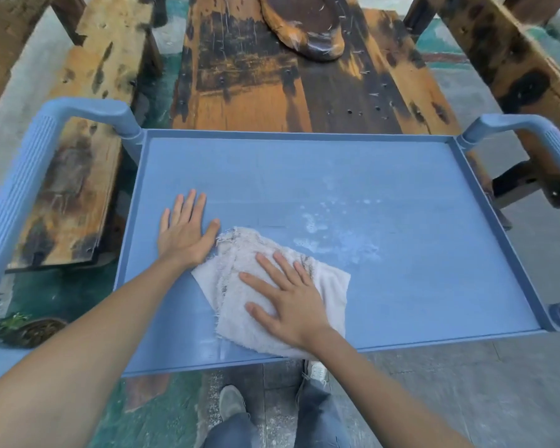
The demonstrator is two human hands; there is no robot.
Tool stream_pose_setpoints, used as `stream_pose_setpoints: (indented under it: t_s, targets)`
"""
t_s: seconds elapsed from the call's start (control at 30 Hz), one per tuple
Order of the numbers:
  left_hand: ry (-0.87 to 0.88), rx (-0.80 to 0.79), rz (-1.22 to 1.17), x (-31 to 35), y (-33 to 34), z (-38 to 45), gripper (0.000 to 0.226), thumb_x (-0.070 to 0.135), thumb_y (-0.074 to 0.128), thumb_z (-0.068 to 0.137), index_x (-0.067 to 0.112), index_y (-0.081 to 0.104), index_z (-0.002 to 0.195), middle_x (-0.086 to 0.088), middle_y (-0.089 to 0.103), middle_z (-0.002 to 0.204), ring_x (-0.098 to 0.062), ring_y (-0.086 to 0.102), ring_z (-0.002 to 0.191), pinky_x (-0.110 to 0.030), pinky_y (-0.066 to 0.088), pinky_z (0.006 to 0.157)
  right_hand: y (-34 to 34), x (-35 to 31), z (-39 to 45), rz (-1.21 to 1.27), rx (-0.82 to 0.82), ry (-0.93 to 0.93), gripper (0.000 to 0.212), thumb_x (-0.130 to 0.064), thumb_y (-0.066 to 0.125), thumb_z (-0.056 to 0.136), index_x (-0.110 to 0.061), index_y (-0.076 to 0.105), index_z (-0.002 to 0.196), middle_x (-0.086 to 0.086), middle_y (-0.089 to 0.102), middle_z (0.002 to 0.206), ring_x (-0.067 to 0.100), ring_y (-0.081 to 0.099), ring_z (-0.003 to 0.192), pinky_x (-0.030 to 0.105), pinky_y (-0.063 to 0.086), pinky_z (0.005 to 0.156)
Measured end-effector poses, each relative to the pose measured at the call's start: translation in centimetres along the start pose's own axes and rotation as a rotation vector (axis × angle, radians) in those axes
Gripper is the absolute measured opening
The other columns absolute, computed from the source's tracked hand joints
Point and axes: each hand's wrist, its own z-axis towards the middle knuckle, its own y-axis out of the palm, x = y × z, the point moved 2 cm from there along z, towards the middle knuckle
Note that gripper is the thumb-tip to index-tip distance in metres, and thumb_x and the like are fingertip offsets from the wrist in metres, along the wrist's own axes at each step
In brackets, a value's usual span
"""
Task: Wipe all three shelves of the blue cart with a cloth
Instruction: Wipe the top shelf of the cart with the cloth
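Note:
The blue cart's top shelf fills the middle of the head view, a flat tray with a raised rim. A frayed white cloth lies spread on its near centre. My right hand presses flat on the cloth with straight, spread fingers. My left hand rests flat on the bare shelf just left of the cloth, thumb touching its frayed edge. Pale whitish smears mark the shelf to the right of and beyond the cloth. The two lower shelves are hidden under the top one.
Ribbed blue handles stand at the cart's left and right ends. A worn wooden table with a dark oval tray butts against the far rim, with wooden benches on either side. My feet stand below the near rim.

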Motion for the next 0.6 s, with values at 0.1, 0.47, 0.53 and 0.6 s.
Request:
stream_pose_setpoints:
  t_s: [0.1,0.47,0.53,0.6]
  targets:
    - [-0.090,0.126,0.023,2.0,0.5,-0.6,0.070,0.055,0.029,0.096,0.025,0.015,0.158,0.010,0.005,0.167,-0.017,-0.001,0.153,-0.047,0.001,0.122,-1.1,3.6,-1.3,-0.012,0.021,0.081,0.054,-0.066,0.039,0.103,-0.058,0.029,0.156,-0.018,0.008,0.173,0.014,-0.002,0.162,0.044,0.002,0.130]
    - [-0.171,0.223,-0.041,4.4,0.8,-0.7,0.072,0.049,0.027,0.088,0.021,0.027,0.154,0.005,0.018,0.165,-0.020,0.006,0.153,-0.049,0.002,0.122,-3.5,11.0,-2.9,-0.041,0.026,0.165,0.054,-0.069,0.030,0.104,-0.060,0.024,0.156,-0.019,0.002,0.173,0.014,-0.005,0.162,0.048,0.003,0.129]
    - [-0.171,0.215,-0.035,4.3,0.8,-0.7,0.070,0.047,0.027,0.089,0.022,0.027,0.154,0.005,0.017,0.166,-0.019,0.005,0.154,-0.049,0.002,0.122,-3.4,11.0,-2.8,-0.060,0.011,0.102,0.055,-0.068,0.030,0.105,-0.060,0.019,0.158,-0.016,0.000,0.174,0.017,-0.005,0.162,0.050,0.001,0.129]
    - [-0.167,0.214,-0.031,4.3,0.9,-0.9,0.067,0.046,0.028,0.092,0.022,0.027,0.154,0.006,0.017,0.166,-0.019,0.004,0.154,-0.049,0.001,0.122,-3.3,10.9,-2.8,-0.103,-0.025,-0.001,0.057,-0.069,0.030,0.105,-0.058,0.016,0.159,-0.011,0.001,0.175,0.023,-0.001,0.162,0.053,0.001,0.127]
